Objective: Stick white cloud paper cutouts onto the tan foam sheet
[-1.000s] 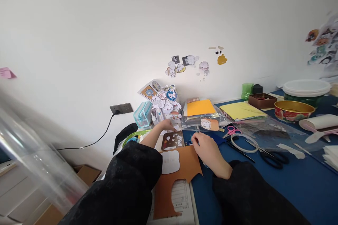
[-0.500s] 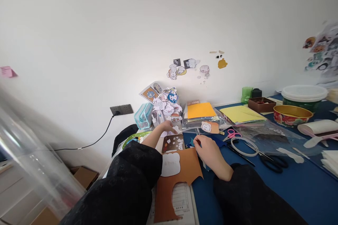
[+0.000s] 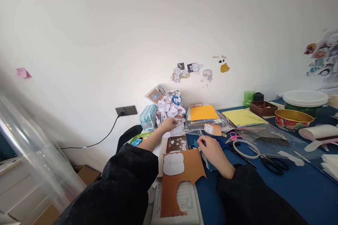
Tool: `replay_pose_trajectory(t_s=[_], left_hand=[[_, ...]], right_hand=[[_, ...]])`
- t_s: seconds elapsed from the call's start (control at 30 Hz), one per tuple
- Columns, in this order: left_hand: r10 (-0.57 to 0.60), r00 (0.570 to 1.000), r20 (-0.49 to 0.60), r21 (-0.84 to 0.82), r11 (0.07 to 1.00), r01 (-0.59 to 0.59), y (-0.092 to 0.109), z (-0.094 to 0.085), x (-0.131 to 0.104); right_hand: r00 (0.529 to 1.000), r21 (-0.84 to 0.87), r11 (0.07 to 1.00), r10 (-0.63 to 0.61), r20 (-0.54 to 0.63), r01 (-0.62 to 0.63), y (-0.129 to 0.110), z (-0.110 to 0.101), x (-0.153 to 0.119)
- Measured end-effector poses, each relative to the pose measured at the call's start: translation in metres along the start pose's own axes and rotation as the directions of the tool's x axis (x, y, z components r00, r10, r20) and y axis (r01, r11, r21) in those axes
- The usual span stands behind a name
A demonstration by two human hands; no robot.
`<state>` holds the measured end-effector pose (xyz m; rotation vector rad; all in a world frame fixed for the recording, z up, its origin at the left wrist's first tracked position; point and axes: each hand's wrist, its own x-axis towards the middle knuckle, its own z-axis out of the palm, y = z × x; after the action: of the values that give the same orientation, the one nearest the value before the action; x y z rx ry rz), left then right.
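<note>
My left hand (image 3: 168, 124) reaches in front of a heap of paper cartoon cutouts (image 3: 172, 107). Its fingers are bent together beside a white cutout (image 3: 180, 129); what they grip, if anything, is hidden. Over the blue desk, my right hand (image 3: 212, 148) is closed in a pinch next to small blue scraps (image 3: 194, 143), and I cannot make out what it holds. Between my arms lies a brown paper sheet (image 3: 191, 165) with pieces cut out of it. A white cloud-shaped cutout (image 3: 173, 164) rests on it, and a dark printed box (image 3: 176, 144) is just beyond.
Orange paper (image 3: 204, 113) and yellow paper (image 3: 243, 116) lie toward the wall. To the right are pink scissors (image 3: 234, 136), black scissors (image 3: 274, 165), a tape ring (image 3: 245, 148) and a round gold tin (image 3: 294, 119). A teal clear pouch (image 3: 148, 116) stands left of the heap.
My left hand has risen slightly from the white cutouts, its fingers now higher beside the heap. The right hand stays pinched in much the same place. The whole view has shifted slightly.
</note>
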<state>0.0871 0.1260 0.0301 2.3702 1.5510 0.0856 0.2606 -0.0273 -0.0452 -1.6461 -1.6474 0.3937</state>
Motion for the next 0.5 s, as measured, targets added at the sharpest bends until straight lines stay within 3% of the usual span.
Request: replay_pose_trajectory(t_s=[0.3,0.5], left_hand=[[0.136,0.984,-0.118,-0.109,0.983,-0.149,0.01,-0.016,-0.027],[0.338,0.941,-0.008,-0.249,0.911,-0.329,0.034,-0.001,-0.034]], right_hand=[[0.997,0.202,0.979,-0.025,-0.075,0.039,-0.002,0.0,0.001],[0.994,0.467,0.883,0.085,-0.074,-0.041,-0.002,0.0,0.006]])
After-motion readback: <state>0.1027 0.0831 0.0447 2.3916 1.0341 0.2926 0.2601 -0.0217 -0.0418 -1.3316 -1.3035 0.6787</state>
